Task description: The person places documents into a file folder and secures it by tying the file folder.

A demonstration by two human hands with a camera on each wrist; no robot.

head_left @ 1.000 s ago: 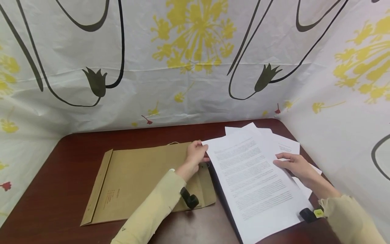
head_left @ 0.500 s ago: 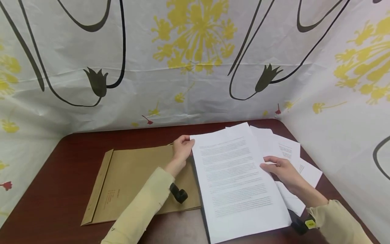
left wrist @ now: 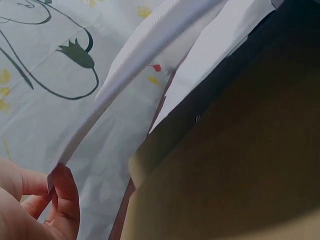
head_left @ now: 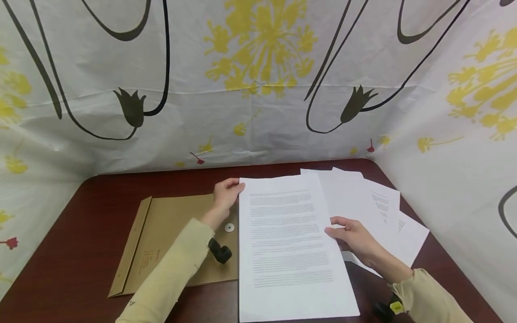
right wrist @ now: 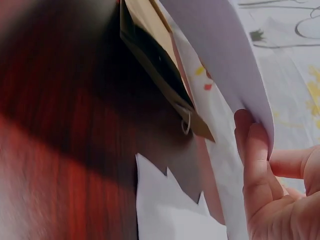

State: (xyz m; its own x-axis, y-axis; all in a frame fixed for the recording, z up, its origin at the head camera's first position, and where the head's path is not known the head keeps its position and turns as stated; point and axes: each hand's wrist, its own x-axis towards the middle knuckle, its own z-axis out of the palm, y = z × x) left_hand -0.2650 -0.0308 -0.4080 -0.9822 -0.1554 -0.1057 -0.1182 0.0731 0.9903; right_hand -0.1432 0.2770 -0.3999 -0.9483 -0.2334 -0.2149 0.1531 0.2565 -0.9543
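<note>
The left hand [head_left: 227,192] pinches the upper left corner of a sheaf of printed paper [head_left: 288,242] between thumb and fingers. The right hand [head_left: 350,234] pinches the same sheaf partway down its right edge, thumb on one face and fingers on the other. The sheaf is suspended above the table [head_left: 64,251], between the two hands, printed face toward the head camera. The left wrist view shows the sheaf bowed upward along its length.

A brown kraft envelope [head_left: 177,237] lies on the table to the left. In the head view the sheaf covers its right end. The envelope carries red printing [head_left: 149,261] near its lower left and a white disc [head_left: 229,227] beside the left wrist. The right wrist view shows a dark gap along one end of the envelope and a string loop [right wrist: 186,124] near its edge.

Loose white sheets [head_left: 389,208] lie fanned and overlapping on the right side of the table, behind and beside the right hand; some bear small print. A white patterned sheet backdrop [head_left: 181,121] stands behind the table. Cream sleeves [head_left: 171,271] cover both forearms, and a black wrist camera [head_left: 220,251] is worn at the left wrist.
</note>
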